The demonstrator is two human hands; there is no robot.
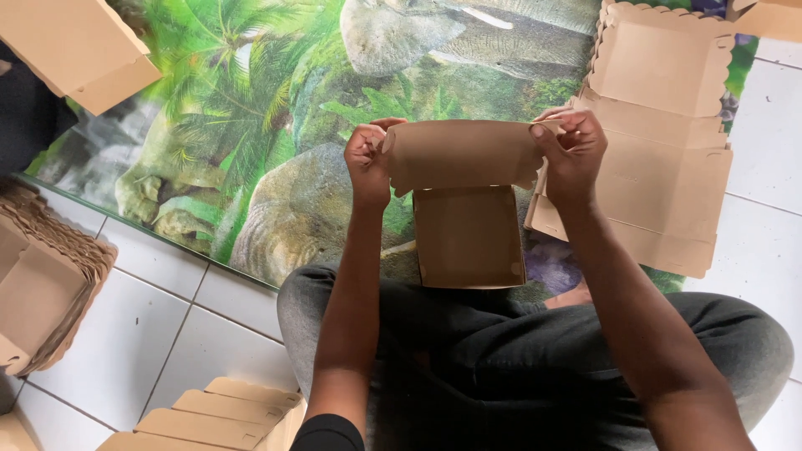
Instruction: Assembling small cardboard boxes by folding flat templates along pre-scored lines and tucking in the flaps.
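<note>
I hold a brown cardboard box (464,209) in the air above my lap, its upper flap bent toward me. My left hand (368,163) pinches the flap's left end. My right hand (571,150) grips the right end, fingers curled over the edge. The box's open body hangs below the flap between my forearms. I sit cross-legged in grey trousers (501,367).
A flat unfolded box blank (664,142) with scalloped edges lies on the mat to the right. A picture mat (251,125) covers the white tiled floor (142,326). Stacks of box blanks lie at the left (42,276) and bottom (213,413). A folded box (79,46) is at top left.
</note>
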